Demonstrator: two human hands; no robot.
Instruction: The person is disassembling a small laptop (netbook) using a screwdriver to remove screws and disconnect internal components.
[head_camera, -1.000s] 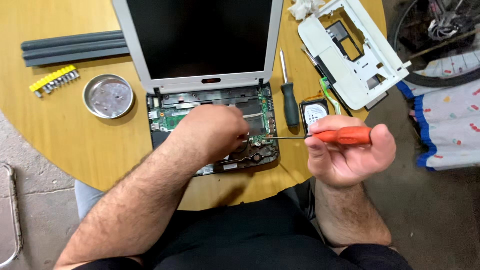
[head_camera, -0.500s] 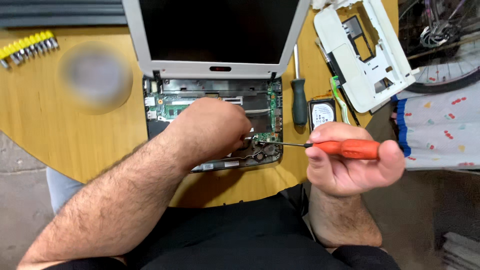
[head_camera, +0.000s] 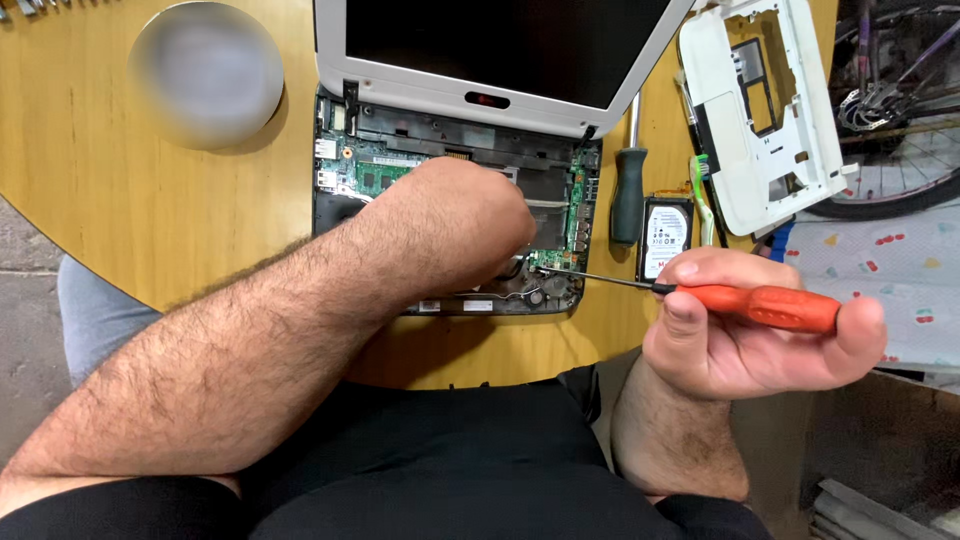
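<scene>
Laptop (head_camera: 450, 190) (base opened, green board bared) under left hand (head_camera: 460, 220), grip hidden; right hand (head_camera: 740, 330) clasps orange screwdriver (head_camera: 740, 303).

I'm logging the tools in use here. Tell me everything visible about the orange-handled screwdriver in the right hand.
The orange-handled screwdriver has a smooth orange grip that looks like plastic, a short black collar, and a thin, dark metal shaft. It lies almost level, pointing left and slightly up in the picture. The right hand wraps the handle, thumb on top near the collar. The tip rests inside the opened small laptop base, at its lower right corner near a round metal part, just beside the left hand, which covers the board's middle.
</scene>
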